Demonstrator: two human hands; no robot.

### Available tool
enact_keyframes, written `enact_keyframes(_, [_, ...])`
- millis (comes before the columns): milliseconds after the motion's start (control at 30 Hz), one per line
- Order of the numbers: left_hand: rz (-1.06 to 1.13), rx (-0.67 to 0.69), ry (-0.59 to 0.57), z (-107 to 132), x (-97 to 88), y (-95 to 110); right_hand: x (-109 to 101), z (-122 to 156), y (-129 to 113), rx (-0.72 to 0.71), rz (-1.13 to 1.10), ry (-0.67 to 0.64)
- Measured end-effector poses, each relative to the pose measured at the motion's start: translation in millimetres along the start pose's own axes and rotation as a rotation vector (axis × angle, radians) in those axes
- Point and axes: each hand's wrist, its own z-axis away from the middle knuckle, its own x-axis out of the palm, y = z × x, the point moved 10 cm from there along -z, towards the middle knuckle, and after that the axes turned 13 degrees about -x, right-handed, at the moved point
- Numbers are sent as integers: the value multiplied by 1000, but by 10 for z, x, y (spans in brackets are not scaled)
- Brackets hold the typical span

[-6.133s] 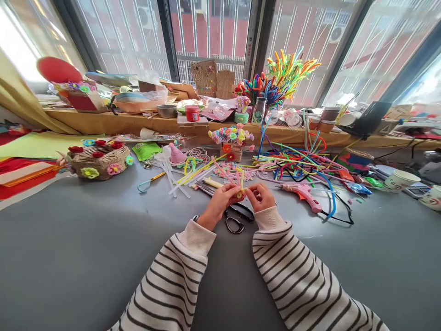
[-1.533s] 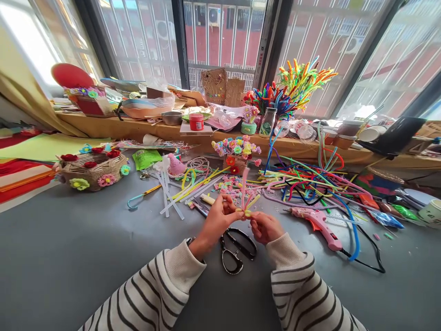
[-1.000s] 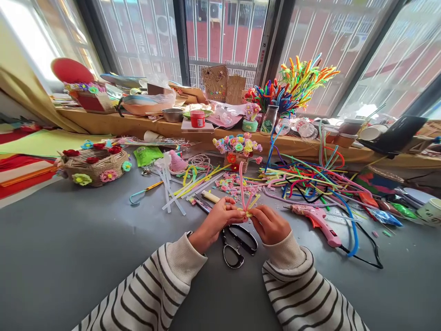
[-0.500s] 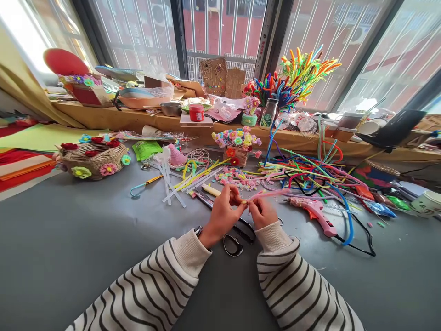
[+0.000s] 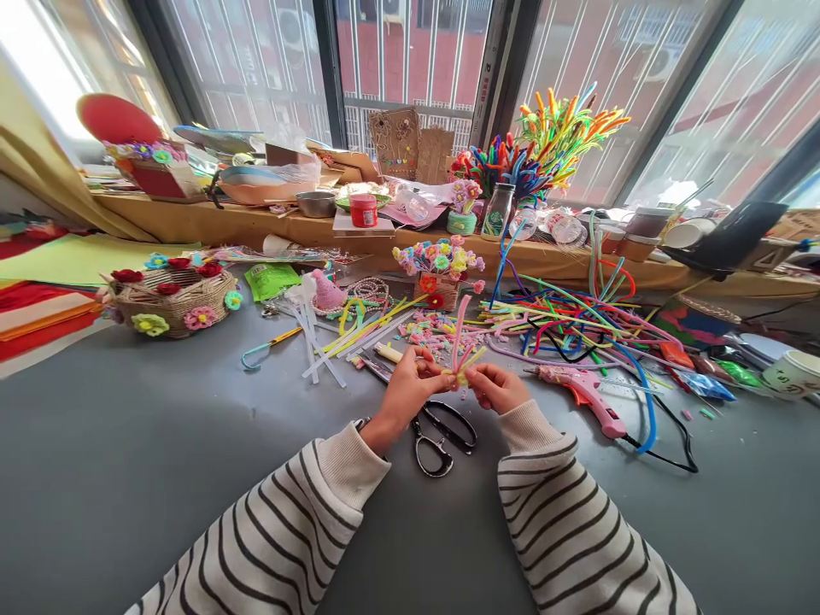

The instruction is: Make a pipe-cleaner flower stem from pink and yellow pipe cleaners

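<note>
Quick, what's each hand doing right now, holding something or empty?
Left hand: closed, pinching the pink and yellow pipe cleaners.
Right hand: closed, pinching the same pipe cleaners from the other side.

Pink and yellow pipe cleaners (image 5: 457, 362), base pinched between fingers (image 5: 430, 382), fan upward.

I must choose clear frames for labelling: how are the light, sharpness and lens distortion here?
Head view: daylight enters through the windows, and the top left pane is washed out white. Head view: left hand, right hand and the pipe cleaners they pinch look sharp, shadows on the grey table are soft. Head view: the wide lens tilts the window frames outward.
</note>
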Motion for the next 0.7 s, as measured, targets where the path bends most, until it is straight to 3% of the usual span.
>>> enact_keyframes(100, [41, -50, 5, 6, -13, -44, 76, 13, -24, -18, -16, -43])
enact_keyframes(267, [238, -198, -100, -22, 25, -203, 150, 49, -119, -91, -17, -43])
enact_keyframes(367, [251, -219, -114, -23, 24, -228, 151, 64, -160, -124, 27, -36])
enact_keyframes(533, [73, -187, -36, 14, -28, -215, 137, 79, -81, -111, 169, -69])
enact_keyframes(633, [-168, -178, -5, 59, -54, -196, 159, 87, 35, -54, 295, -147])
enact_keyframes(700, [-368, -174, 7, 132, -89, -134, 102, 105, -9, -63, 375, -168])
